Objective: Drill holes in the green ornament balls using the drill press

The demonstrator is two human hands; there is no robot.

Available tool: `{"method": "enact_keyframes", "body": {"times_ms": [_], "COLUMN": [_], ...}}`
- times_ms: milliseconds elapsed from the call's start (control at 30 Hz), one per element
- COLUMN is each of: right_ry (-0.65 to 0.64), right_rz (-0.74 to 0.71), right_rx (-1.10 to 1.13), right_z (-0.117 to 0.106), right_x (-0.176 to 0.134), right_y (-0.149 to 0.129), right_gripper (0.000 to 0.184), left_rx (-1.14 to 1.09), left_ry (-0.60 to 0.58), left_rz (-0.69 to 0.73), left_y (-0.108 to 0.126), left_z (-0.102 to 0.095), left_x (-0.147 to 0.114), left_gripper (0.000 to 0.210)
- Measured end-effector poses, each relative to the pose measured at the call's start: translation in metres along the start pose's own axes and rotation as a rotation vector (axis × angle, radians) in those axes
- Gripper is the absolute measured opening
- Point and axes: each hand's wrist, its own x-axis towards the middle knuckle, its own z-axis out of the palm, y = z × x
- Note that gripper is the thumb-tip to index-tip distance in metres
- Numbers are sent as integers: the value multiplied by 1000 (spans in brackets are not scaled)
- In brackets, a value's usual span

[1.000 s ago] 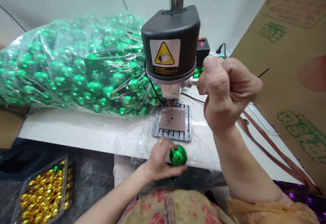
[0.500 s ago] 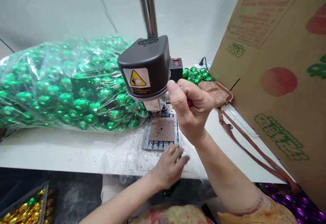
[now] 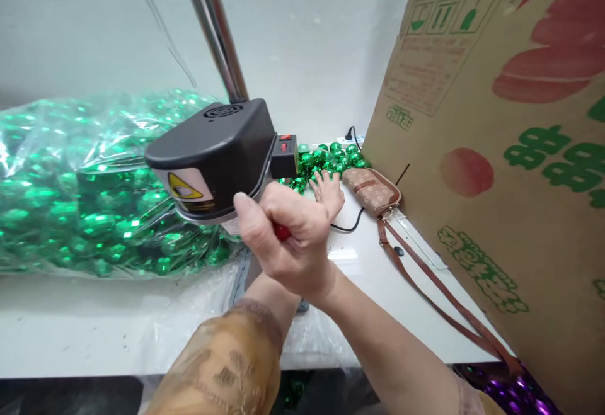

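Observation:
My right hand is closed around a red-knobbed lever at the right side of the black bench drill press. Passing beneath it, my left arm stretches to the back of the table. There my left hand has its fingers spread at the near edge of a pile of shiny green balls; whether the fingertips touch them I cannot tell. The drill's base plate is mostly hidden behind my arms, and its bit is out of sight.
A clear plastic bag full of green balls lies left of the drill. On the right are a brown purse with a long strap and a tall cardboard box. A black cable loops over the white table.
My left hand has gone from in front of the drill plate to the green balls at the back, its fingers now spread. My right hand stays on the lever. The view has shifted right.

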Motion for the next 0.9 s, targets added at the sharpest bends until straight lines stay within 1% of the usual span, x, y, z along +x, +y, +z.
{"method": "enact_keyframes", "body": {"times_ms": [100, 167, 233, 333, 433, 533, 600, 733, 833, 900], "right_ry": [-27, -32, -43, -45, -42, -155, -191, -182, -201, -185], "right_rz": [-22, -30, 9, 38, 26, 75, 95, 24, 88, 80], "right_rx": [-42, -34, 5, 34, 21, 52, 64, 20, 26, 35], "right_z": [-3, -4, -4, -4, -6, -10, -12, -12, -10, -8], "right_x": [1, 1, 1, 1, 0, 0, 0, 2, 4, 4], "right_y": [0, -1, -2, -3, -3, -2, -2, -1, -1, 0], "right_gripper": [45, 45, 45, 45, 46, 44, 43, 43, 46, 46], "left_rx": [97, 127, 150, 154, 140, 131, 124, 121, 121, 117], "left_ry": [-48, -62, -108, -190, -208, -197, -192, -187, -189, -195], "left_rz": [-72, -96, -125, -208, -248, -241, -232, -219, -203, -192], "left_y": [6, 9, 10, 7, 2, -4, -6, -6, -2, 0], "left_z": [2, 1, 2, 9, 19, 24, 25, 23, 21, 19], "left_x": [39, 58, 73, 84, 84, 81, 78, 69, 57, 47], "left_gripper": [59, 66, 71, 62, 53, 51, 50, 51, 50, 49]}}
